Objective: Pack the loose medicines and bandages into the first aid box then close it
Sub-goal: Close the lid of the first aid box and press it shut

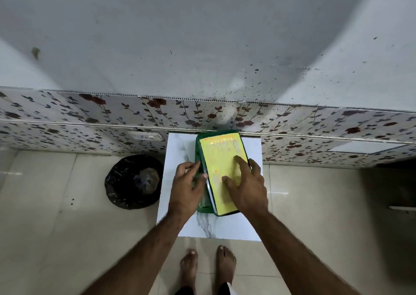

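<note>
- first aid box (pixel 219 173), green, yellow lid down or nearly so, lies between both hands on small white worktop (pixel 252 150).
- right hand (pixel 246 186) flat on lid, fingers spread, gripping nothing.
- left hand (pixel 186 182) pinches the box's left edge.
- Risk: lid not latched; uneven press could pop it or slide box toward left hand, off worktop.
- No loose medicines visible near the hands.

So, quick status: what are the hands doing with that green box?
Right hand flat on yellow lid. Left hand on green box left edge. No loose items visible on marble table.
</note>
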